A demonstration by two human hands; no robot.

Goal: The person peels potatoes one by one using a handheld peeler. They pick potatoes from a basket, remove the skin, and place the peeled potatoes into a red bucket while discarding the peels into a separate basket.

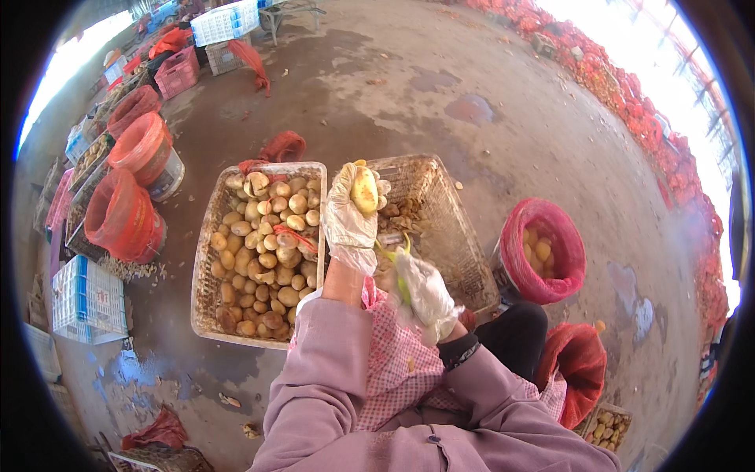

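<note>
My left hand (pixel 353 215), in a clear plastic glove, is closed around a partly peeled yellow potato (pixel 365 190) above the gap between two crates. Lower and to the right, my right hand (pixel 426 290), gloved the same way, grips a yellow-green Y-shaped peeler (pixel 403 282), held apart from the potato. On the left stands a dirty plastic crate (pixel 203 253) full of unpeeled potatoes, with bits of red netting among them. The second crate (pixel 466 236), tilted beside it, holds brown peelings and some dark potatoes.
A bucket lined with pink mesh (pixel 575 253) holds peeled potatoes at the right; a red mesh bag (pixel 581 377) stands below it. Mesh-lined buckets (pixel 127 221) and a blue-and-white crate (pixel 88 301) are at the left. Red sacks (pixel 625 100) line the far right. The floor has wet patches.
</note>
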